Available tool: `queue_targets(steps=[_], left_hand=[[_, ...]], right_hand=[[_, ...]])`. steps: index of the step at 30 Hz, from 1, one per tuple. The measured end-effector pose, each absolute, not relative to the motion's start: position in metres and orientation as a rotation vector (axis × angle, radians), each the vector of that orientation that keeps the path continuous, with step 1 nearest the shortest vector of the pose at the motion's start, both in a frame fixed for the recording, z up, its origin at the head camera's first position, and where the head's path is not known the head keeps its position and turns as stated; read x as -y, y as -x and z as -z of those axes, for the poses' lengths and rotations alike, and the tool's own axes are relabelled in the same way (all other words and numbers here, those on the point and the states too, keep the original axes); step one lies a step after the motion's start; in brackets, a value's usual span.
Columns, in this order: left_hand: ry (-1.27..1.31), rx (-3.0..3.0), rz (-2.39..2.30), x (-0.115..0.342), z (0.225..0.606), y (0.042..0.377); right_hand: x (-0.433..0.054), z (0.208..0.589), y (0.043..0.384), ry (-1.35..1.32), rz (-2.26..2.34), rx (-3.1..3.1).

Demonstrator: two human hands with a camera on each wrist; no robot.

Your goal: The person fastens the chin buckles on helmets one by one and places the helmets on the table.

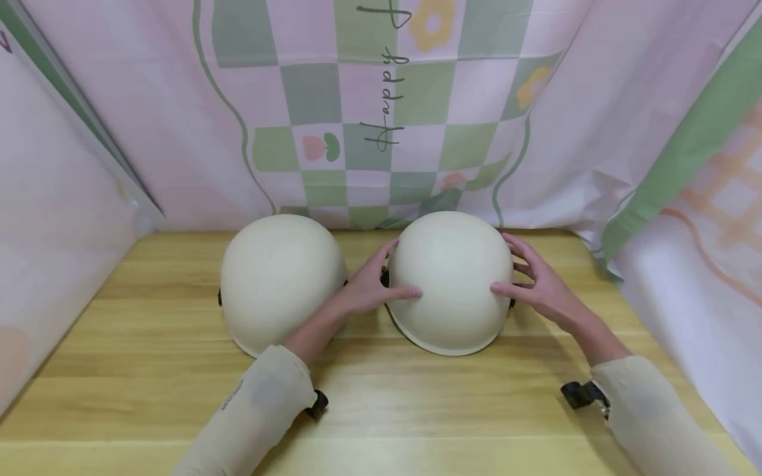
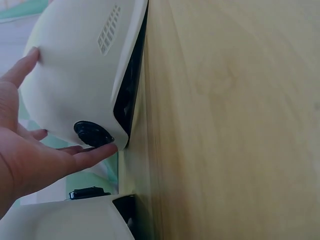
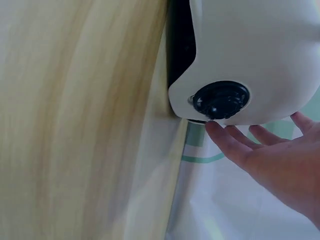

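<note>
Two cream dome-shaped helmets stand on the wooden table in the head view. My left hand (image 1: 368,284) touches the left side of the right-hand helmet (image 1: 449,284), its thumb on the near surface. From the opposite side my right hand (image 1: 540,285) touches the same helmet, thumb forward and fingers spread along its side. Both wrist views show fairly straight fingers at the shell, close by a round black side knob (image 2: 93,134) and its opposite, another black knob (image 3: 221,100). The left-hand helmet (image 1: 280,277) sits beside my left forearm, which overlaps it.
The wooden table (image 1: 149,390) ends at a hanging pink and green checked cloth (image 1: 309,92) close behind the helmets. White cloth also hangs at the left and right sides. Black mounts (image 1: 580,395) sit at both sleeve cuffs.
</note>
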State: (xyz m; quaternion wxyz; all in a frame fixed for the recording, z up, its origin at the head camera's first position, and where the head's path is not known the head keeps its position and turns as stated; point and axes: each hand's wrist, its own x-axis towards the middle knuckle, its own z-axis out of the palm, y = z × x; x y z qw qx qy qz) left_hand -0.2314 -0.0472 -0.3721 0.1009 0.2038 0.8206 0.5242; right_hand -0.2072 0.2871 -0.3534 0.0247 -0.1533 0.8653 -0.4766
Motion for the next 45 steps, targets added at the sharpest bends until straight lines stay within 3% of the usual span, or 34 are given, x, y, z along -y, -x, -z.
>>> queue_targets(steps=[22,45], left_hand=[[-0.507,-2.352,-1.720,0.044,0.377,0.227],[-0.736,-2.548,-1.775,0.047,0.341,0.223]], right_hand=[[-0.288,0.362,0.206,0.555,1.583,-2.648],[-0.288,0.374,0.194,0.654,1.986,-2.331]])
